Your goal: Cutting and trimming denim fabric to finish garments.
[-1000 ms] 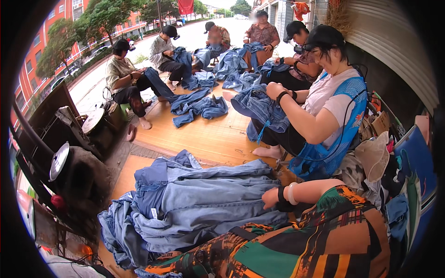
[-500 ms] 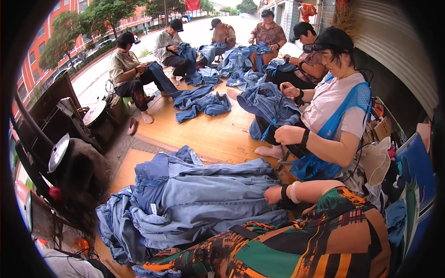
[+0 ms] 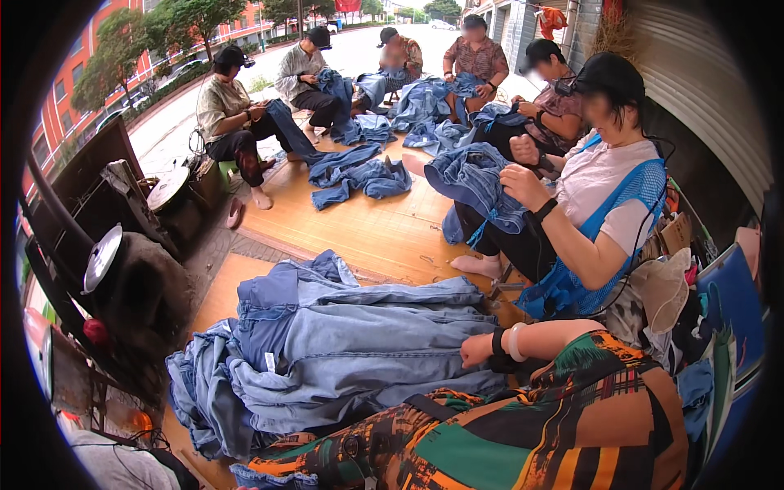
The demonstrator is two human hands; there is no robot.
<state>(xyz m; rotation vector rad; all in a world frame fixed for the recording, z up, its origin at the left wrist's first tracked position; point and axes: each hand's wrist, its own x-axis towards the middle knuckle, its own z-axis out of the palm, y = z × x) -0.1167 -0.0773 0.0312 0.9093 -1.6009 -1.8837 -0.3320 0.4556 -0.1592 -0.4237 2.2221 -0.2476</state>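
Note:
My right hand (image 3: 476,350), with a black band and a pale bracelet at the wrist, is closed in a pinch at the right part of the light-blue denim garment (image 3: 367,335). Anything between its fingers is too small to make out. The garment lies in a long folded heap in front of me, a darker blue pocket lining (image 3: 269,306) and a small white label (image 3: 269,362) showing on its left. A bit of denim (image 3: 273,477) shows at the bottom edge by my patterned clothing (image 3: 523,433). I cannot see my left hand.
At my right a co-worker in a blue mesh vest (image 3: 637,204) sits with jeans (image 3: 482,184) on the lap. Several others sit farther off with denim. More jeans (image 3: 367,175) lie on the wooden boards (image 3: 343,233). A stove with a round lid (image 3: 103,259) stands left, clothes and bags right.
My right hand has shifted slightly left and stays closed at the denim. The co-worker in the blue vest has raised both hands above the jeans. The view has shifted slightly.

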